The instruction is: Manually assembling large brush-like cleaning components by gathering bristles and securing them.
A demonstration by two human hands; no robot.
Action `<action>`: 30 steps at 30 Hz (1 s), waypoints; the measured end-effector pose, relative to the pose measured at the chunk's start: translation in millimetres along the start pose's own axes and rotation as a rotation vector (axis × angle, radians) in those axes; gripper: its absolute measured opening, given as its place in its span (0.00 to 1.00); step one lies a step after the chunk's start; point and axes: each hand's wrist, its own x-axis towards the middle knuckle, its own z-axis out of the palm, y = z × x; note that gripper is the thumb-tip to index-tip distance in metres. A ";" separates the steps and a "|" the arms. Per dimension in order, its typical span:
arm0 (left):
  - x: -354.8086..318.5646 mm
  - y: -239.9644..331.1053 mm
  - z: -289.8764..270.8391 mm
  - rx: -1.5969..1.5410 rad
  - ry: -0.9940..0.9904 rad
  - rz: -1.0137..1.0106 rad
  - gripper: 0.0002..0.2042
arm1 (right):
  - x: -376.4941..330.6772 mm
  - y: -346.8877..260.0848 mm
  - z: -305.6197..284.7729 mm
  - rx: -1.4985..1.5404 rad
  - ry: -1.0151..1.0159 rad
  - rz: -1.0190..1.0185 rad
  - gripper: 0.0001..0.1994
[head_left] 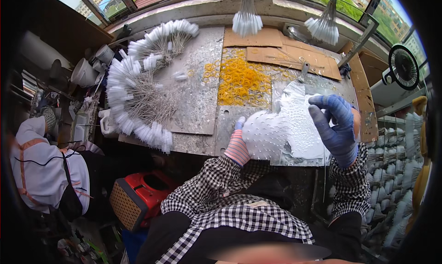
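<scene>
My left hand, in a pink-and-white striped glove with a blue thumb, is closed on a bundle of white-bristled brushes. The bundle's broad, rounded face is turned up and dotted with small points. Right of it, a layer of white paste with a peaked surface covers a board; whether the bundle touches it I cannot tell. Above the paste's right side is my right hand in a blue glove, thumb and fingers curled together. Whatever they hold, if anything, is too small to make out.
Wire-stemmed white brushes are heaped on the table's left. Yellow rubber bands lie mid-table, before cardboard sheets. Brush bundles hang by the window. A fan stands right; a person and red machine are left.
</scene>
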 end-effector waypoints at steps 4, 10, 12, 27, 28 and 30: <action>4.0 26.9 4.8 -0.009 0.290 -0.040 0.23 | 83.1 6.5 47.7 0.037 -0.143 -0.280 0.06; 28.1 198.9 48.7 0.782 0.103 0.819 0.26 | 271.7 46.9 189.9 -0.288 0.025 -0.627 0.19; 56.0 240.8 62.8 0.768 0.250 0.866 0.24 | 319.7 80.3 229.9 -0.514 0.217 -0.687 0.21; 86.7 354.4 12.6 0.698 0.074 0.985 0.07 | 293.1 17.5 256.8 -0.167 -0.082 -0.547 0.10; 87.2 351.1 14.6 0.685 0.029 0.980 0.07 | 291.7 16.5 254.3 -0.166 -0.087 -0.545 0.10; 86.6 347.7 19.7 0.513 0.024 0.897 0.06 | 289.4 15.0 248.5 -0.151 -0.061 -0.538 0.09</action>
